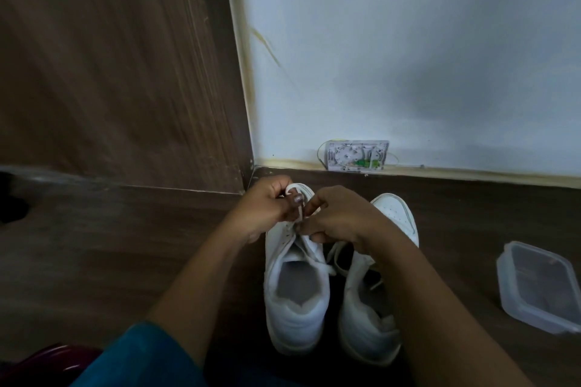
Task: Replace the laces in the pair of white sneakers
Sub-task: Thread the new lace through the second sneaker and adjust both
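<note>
Lacing step, left sneaker [295, 276] on the floor — left hand [264, 207] pinches a lace [294, 189] loop, right hand [339, 218] fingers pinch it at the eyelets (near the toe). Right sneaker [377, 276] just beside it. Next, likely: draw the lace through, evenly.

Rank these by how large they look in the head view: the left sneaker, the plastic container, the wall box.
1. Left sneaker, clearly largest.
2. Plastic container, smaller, though the frame edge cuts it off.
3. Wall box, smallest, but it sits farthest from the camera, so its true size is unsure.
</note>
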Demonstrator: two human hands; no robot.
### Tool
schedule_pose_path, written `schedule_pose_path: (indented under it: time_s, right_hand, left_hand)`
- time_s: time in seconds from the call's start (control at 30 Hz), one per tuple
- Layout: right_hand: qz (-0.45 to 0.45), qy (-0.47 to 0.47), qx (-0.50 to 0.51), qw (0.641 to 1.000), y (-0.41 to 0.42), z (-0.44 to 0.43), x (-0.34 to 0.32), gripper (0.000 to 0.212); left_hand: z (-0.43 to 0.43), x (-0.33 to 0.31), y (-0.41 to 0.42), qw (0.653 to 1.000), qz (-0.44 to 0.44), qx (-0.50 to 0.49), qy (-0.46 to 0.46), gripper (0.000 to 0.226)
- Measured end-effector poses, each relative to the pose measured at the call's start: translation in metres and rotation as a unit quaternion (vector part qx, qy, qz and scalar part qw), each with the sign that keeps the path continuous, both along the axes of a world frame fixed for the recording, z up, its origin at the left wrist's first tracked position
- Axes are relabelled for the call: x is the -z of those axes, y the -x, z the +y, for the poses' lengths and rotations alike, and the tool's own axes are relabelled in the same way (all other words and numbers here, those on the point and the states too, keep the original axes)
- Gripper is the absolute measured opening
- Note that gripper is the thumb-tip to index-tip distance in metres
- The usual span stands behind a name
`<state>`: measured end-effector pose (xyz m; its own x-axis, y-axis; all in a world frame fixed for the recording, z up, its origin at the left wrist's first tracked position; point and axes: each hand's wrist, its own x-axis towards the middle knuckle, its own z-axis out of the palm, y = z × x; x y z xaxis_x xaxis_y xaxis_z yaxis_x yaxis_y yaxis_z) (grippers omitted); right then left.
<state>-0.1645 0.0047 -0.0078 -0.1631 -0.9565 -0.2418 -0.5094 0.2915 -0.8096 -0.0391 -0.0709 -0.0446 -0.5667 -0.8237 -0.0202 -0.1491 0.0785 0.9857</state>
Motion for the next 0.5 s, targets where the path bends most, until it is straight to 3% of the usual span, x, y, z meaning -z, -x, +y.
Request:
schedule_pose_path:
  time_s: [0.1, 0.2, 0.33, 0.43, 0.5]
  right_hand:
    - [0.063, 0.036, 0.031, 0.997, -0.003, -0.002, 0.006, 0.010]
    - [0.058, 0.067, 0.033, 0.996, -0.007, -0.003, 0.009, 0.012]
    - [0.143, 0.053, -0.016, 0.988, -0.006, 0.002, 0.009, 0.028]
    - [0.096, 0.119, 0.001, 0.988, 0.003, 0.001, 0.007, 0.033]
    - [0.094, 0.122, -0.049, 0.987, 0.006, 0.000, 0.005, 0.040]
  left_hand:
    - [-0.002, 0.002, 0.004, 0.999, 0.012, -0.035, 0.035, 0.023]
    - [0.000, -0.002, 0.006, 0.997, 0.045, -0.050, 0.042, 0.013]
    - [-0.001, -0.010, 0.000, 0.998, 0.023, 0.014, 0.057, 0.016]
    - [-0.003, -0.019, -0.012, 0.998, 0.001, 0.038, 0.055, 0.018]
    - [-0.002, -0.026, -0.018, 0.998, 0.019, 0.052, 0.001, 0.010]
